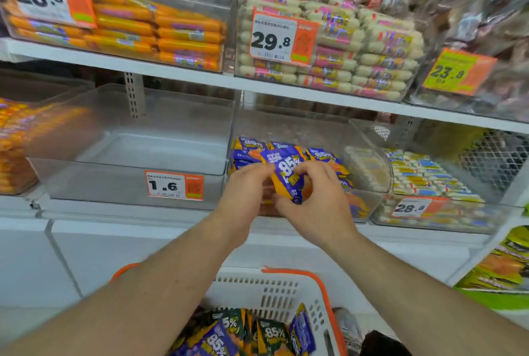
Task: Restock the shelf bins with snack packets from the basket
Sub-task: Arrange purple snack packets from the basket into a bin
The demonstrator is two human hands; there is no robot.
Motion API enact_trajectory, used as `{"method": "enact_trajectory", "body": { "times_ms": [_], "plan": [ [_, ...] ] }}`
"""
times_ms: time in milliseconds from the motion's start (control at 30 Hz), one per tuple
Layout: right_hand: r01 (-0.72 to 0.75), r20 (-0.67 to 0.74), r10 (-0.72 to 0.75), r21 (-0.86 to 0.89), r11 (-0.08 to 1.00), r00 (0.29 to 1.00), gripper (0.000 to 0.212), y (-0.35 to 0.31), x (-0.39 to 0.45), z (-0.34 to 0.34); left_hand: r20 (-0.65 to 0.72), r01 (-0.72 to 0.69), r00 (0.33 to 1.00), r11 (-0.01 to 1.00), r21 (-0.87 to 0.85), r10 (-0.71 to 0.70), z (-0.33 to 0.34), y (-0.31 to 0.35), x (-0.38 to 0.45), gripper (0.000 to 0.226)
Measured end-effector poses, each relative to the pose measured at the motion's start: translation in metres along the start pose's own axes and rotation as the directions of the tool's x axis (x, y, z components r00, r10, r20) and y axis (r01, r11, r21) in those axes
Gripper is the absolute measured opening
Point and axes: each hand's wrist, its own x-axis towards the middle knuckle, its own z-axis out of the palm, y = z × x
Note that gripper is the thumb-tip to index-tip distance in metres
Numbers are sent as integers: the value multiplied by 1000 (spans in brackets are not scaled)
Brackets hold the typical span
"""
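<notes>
A purple and orange snack packet [286, 174] marked 85% is held upright at the front of a clear shelf bin [289, 126] on the middle shelf. My left hand [243, 198] grips its left edge and my right hand [315, 204] pinches its right side and lower end. More purple packets [323, 155] of the same kind lie in the bin behind it. Below, a white basket [269, 292] with orange handles holds several purple and green packets [246, 335].
An empty clear bin [143, 141] with a 1.6 price tag stands left of the purple one. To the right a bin [429, 178] holds white and yellow sausage packs. The upper shelf carries bins of orange sausages [160, 32] and white sausages [357, 49].
</notes>
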Motion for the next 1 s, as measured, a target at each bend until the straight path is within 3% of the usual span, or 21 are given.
{"method": "enact_trajectory", "body": {
  "times_ms": [100, 200, 267, 300, 433, 567, 700, 800, 1000],
  "plan": [
    [-101, -28, 100, -76, 992, 995, 40, 19, 40, -13, -67, -154, 981, 946, 284, 180, 13, 7, 43, 19],
    [-209, 31, 223, -242, 947, 974, 48, 44, 81, -20, 9, -291, 917, 657, 696, 398, 17, 9, 79, 9],
    [-241, 65, 284, -368, 898, 957, 56, 61, 105, -20, 102, -278, 925, 470, 838, 366, 15, 10, 97, 19],
    [-253, 72, 311, -425, 869, 948, 58, 69, 116, -17, 103, -248, 939, 439, 864, 327, 14, 9, 105, 22],
    [-259, 84, 380, -599, 758, 921, 64, 102, 156, 8, -7, -94, 984, 545, 833, 180, 6, -5, 127, 17],
    [-216, 135, 421, -696, 685, 897, 64, 126, 182, 35, -27, -49, 994, 645, 763, 107, -2, -12, 138, 22],
    [-179, 214, 506, -766, 618, 835, 56, 146, 190, 56, 68, -67, 997, 563, 823, 20, -2, -12, 138, 22],
    [-166, 232, 559, -805, 569, 796, 62, 153, 192, 60, 115, -82, 993, 530, 844, -30, 0, -9, 137, 33],
    [-220, 261, 611, -770, 599, 747, 69, 165, 193, 64, 121, -69, 990, 526, 847, -66, 1, -10, 136, 34]
  ]
}}
